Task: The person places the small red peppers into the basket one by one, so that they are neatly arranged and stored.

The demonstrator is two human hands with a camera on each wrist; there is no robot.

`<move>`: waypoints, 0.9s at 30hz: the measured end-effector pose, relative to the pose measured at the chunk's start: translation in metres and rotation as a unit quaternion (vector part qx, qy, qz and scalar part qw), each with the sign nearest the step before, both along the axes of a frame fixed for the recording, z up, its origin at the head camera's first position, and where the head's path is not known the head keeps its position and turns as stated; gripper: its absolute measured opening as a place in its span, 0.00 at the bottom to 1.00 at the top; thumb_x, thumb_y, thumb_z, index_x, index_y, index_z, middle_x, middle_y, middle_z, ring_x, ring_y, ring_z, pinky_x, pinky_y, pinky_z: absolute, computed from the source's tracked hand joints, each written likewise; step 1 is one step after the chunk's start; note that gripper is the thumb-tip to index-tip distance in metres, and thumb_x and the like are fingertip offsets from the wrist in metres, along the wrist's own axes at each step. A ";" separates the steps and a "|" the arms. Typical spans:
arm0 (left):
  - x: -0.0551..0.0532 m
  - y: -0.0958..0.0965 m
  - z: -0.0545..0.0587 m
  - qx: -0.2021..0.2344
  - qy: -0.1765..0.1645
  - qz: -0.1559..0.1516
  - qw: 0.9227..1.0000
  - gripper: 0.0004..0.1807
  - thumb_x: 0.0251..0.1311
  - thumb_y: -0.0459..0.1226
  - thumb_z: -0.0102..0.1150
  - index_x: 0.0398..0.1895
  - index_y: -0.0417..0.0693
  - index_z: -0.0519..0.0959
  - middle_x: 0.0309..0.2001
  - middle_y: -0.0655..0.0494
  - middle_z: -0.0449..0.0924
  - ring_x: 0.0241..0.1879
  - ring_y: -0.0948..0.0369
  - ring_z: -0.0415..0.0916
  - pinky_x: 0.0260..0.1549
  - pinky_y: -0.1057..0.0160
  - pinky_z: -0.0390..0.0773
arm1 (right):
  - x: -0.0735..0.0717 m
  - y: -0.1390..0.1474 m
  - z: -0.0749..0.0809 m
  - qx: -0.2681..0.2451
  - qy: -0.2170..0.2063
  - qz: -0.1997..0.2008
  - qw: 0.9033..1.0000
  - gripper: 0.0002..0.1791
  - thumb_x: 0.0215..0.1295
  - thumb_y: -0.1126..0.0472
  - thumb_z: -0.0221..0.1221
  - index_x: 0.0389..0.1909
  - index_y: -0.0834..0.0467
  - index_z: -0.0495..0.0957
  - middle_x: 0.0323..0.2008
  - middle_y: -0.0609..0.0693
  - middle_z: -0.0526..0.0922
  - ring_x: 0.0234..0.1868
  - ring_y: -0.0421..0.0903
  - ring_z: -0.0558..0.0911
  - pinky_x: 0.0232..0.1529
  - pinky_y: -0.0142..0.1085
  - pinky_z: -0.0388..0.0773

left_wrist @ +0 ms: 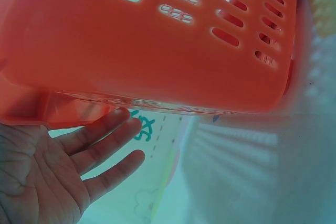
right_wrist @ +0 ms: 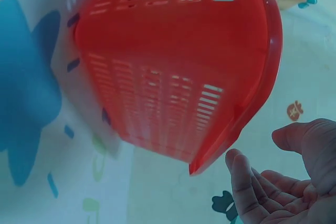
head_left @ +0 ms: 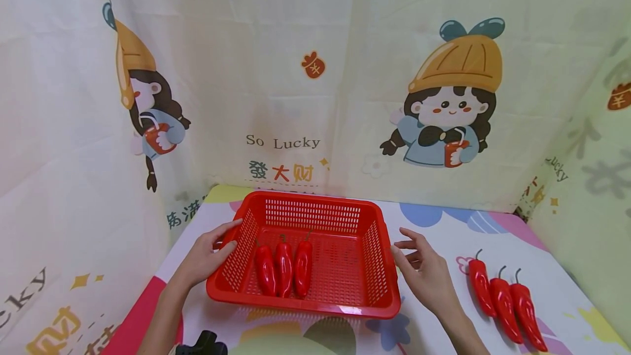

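Note:
A red plastic basket [head_left: 335, 307] with slotted walls stands in the middle of the table, holding three glossy red chili peppers [head_left: 284, 267] side by side in its left half. At the basket's left rim is my left hand [head_left: 209, 253], thumb and index finger by the edge. The left wrist view shows its other fingers [left_wrist: 113, 174] extended beside the outer wall; whether they touch is unclear. My right hand [head_left: 426, 273] is beside the right rim, fingers loosely bent and holding nothing. In the right wrist view its thumb [right_wrist: 289, 137] is apart from the basket.
Three more red chili peppers [head_left: 505, 305] lie in a row on the patterned tablecloth [head_left: 434, 229] to the right, beyond my right hand. Printed cloth [head_left: 345, 97] hangs behind and at both sides. A black object [head_left: 203, 344] shows at the bottom edge.

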State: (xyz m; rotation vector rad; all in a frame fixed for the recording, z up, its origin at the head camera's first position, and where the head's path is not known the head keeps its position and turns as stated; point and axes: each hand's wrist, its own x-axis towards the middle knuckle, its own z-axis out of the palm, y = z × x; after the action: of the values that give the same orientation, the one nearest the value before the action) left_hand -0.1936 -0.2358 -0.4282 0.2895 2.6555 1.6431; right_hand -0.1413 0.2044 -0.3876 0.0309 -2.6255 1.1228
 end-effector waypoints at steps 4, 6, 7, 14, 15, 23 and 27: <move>-0.001 0.000 0.000 0.001 -0.003 0.003 1.000 0.33 0.67 0.33 0.62 0.75 0.50 0.67 0.63 0.38 0.76 0.44 0.50 0.84 0.33 0.58 0.88 | 0.000 0.006 -0.002 0.004 0.002 -0.005 1.000 0.30 0.70 0.57 0.64 0.70 0.56 0.69 0.52 0.60 0.86 0.39 0.51 0.89 0.38 0.40 0.88; -0.001 0.000 0.000 0.003 -0.005 0.002 1.000 0.34 0.67 0.33 0.62 0.75 0.51 0.67 0.64 0.38 0.76 0.44 0.50 0.83 0.34 0.58 0.88 | 0.000 0.009 -0.003 0.005 0.005 -0.006 1.000 0.30 0.71 0.57 0.64 0.70 0.57 0.69 0.52 0.60 0.86 0.39 0.50 0.89 0.37 0.39 0.88; -0.001 0.000 0.000 0.003 -0.005 0.002 1.000 0.34 0.67 0.33 0.62 0.75 0.51 0.67 0.64 0.38 0.75 0.44 0.50 0.83 0.34 0.58 0.88 | 0.000 0.010 -0.004 0.005 0.007 -0.006 1.000 0.30 0.71 0.56 0.64 0.70 0.57 0.69 0.51 0.60 0.86 0.38 0.50 0.89 0.36 0.38 0.88; 0.000 0.000 0.002 0.005 -0.002 -0.003 1.000 0.34 0.67 0.34 0.63 0.76 0.50 0.67 0.64 0.37 0.75 0.45 0.51 0.83 0.34 0.57 0.88 | -0.001 0.021 -0.009 0.008 0.018 -0.011 1.000 0.27 0.71 0.58 0.63 0.68 0.57 0.70 0.49 0.60 0.87 0.36 0.50 0.89 0.32 0.30 0.85; 0.000 0.000 0.002 0.006 -0.002 -0.003 1.000 0.34 0.67 0.34 0.63 0.76 0.50 0.67 0.64 0.36 0.75 0.45 0.51 0.83 0.34 0.57 0.88 | -0.001 0.022 -0.009 0.008 0.015 -0.013 1.000 0.27 0.71 0.58 0.63 0.68 0.57 0.70 0.49 0.60 0.87 0.37 0.50 0.89 0.32 0.30 0.85; 0.000 0.000 0.000 0.009 -0.011 0.002 1.000 0.34 0.67 0.34 0.63 0.76 0.52 0.67 0.64 0.38 0.75 0.44 0.50 0.84 0.34 0.57 0.88 | 0.001 0.031 -0.014 0.010 -0.030 -0.036 0.999 0.30 0.72 0.54 0.62 0.71 0.57 0.68 0.53 0.63 0.85 0.41 0.54 0.89 0.35 0.39 0.88; 0.000 0.000 0.000 0.012 -0.013 0.002 1.000 0.34 0.67 0.34 0.62 0.76 0.52 0.67 0.64 0.38 0.75 0.45 0.50 0.83 0.34 0.57 0.88 | 0.001 0.037 -0.017 0.009 -0.048 -0.045 0.998 0.31 0.72 0.54 0.62 0.72 0.58 0.66 0.54 0.64 0.84 0.43 0.56 0.88 0.36 0.39 0.88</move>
State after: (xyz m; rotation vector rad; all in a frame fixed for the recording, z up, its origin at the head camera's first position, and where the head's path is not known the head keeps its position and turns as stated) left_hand -0.1936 -0.2360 -0.4285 0.2631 2.6219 1.6681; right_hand -0.1402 0.2409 -0.4049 -0.1380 -2.6919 1.0954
